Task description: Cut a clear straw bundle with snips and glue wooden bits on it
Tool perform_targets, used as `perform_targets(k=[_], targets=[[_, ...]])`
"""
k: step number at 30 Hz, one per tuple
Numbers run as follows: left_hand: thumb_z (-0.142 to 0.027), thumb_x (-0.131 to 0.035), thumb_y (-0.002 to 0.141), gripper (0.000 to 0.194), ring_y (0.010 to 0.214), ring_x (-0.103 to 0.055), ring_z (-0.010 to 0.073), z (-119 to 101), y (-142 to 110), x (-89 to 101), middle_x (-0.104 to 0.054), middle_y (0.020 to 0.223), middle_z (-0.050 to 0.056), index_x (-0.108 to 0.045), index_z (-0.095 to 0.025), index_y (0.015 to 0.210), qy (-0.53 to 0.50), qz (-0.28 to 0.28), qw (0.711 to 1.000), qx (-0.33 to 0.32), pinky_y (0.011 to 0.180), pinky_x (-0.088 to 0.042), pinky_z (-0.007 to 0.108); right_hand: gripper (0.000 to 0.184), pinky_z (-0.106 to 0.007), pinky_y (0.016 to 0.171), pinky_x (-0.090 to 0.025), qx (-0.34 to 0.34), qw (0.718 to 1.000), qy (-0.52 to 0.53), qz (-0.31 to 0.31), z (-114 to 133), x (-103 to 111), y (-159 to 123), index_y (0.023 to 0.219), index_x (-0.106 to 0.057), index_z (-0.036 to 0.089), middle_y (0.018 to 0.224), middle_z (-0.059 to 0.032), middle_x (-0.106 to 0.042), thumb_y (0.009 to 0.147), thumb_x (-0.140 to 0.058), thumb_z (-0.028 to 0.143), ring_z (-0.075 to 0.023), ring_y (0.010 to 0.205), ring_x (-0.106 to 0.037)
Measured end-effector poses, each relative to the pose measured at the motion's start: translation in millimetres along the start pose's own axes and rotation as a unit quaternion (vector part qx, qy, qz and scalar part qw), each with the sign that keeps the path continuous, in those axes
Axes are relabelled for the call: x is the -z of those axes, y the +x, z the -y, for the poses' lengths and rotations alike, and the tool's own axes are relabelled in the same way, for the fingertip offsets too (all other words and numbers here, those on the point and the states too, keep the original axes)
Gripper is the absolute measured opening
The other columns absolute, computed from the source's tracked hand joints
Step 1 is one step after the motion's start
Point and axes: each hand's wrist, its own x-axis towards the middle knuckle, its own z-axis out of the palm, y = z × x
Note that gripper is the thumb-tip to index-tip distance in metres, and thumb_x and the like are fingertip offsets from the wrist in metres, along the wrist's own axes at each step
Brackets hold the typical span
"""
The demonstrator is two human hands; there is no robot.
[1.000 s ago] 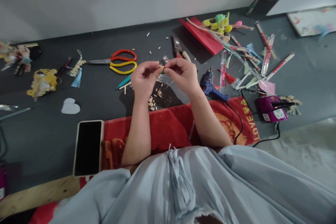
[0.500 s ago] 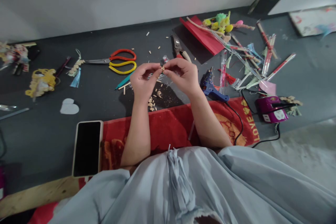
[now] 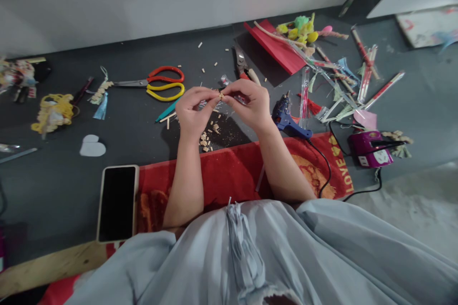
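Between my two hands, at the fingertips, is a small cluster of pale wooden pieces (image 3: pixel 222 96). My left hand (image 3: pixel 195 108) pinches it from the left, thumb against forefinger. From the other side my right hand (image 3: pixel 248 102) pinches it the same way. The fingers cover most of the cluster, so its exact shape is hidden. Below the hands, cut wooden bits (image 3: pixel 204 141) and crumbs lie on the dark table. A teal pen (image 3: pixel 168 112) and thin wooden sticks lie beside my left hand. Pliers (image 3: pixel 242 61) lie just beyond my right hand.
Scissors (image 3: pixel 165 83) with red and yellow handles lie left, a blue glue gun (image 3: pixel 289 119) right, its cord running over the red towel (image 3: pixel 229 171). A phone (image 3: pixel 118 204) sits front left. Red paper (image 3: pixel 277 50), wrapped sticks and a purple box (image 3: pixel 370 148) occupy the right.
Both hands stay pinched on the small wooden cluster, with only a slight shift of the fingers. The view has moved a little; the things on the table lie as before.
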Motion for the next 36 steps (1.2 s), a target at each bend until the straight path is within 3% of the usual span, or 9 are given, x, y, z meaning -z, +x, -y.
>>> perform_targets(k=[17,36], targets=[[-0.033,-0.075,0.069,0.009,0.073,-0.066,0.0107,-2.2,0.7,0.6,-0.070,0.073,-0.003,-0.071,-0.026,0.072,-0.003,0.004,1.000,-0.005,0.071,-0.053,0.027,0.035,-0.035,0.079,-0.051,-0.011,1.000,0.027,0.010,-4.8,-0.1,-0.8,0.080,-0.065,0.022,0.079,-0.0015,-0.064,0.080,-0.059,0.056,-0.0146,0.079,-0.060],[-0.035,-0.073,0.071,0.012,0.070,-0.063,0.0100,-2.6,-0.9,-4.3,-0.068,0.070,-0.001,-0.070,-0.023,0.071,0.006,-0.012,1.000,0.011,0.067,-0.051,0.025,0.029,-0.033,0.075,-0.054,-0.049,0.994,0.094,0.020,-12.2,-2.9,-1.1,0.085,-0.062,0.020,0.083,-0.0009,-0.064,0.079,-0.063,0.048,-0.0125,0.078,-0.061]])
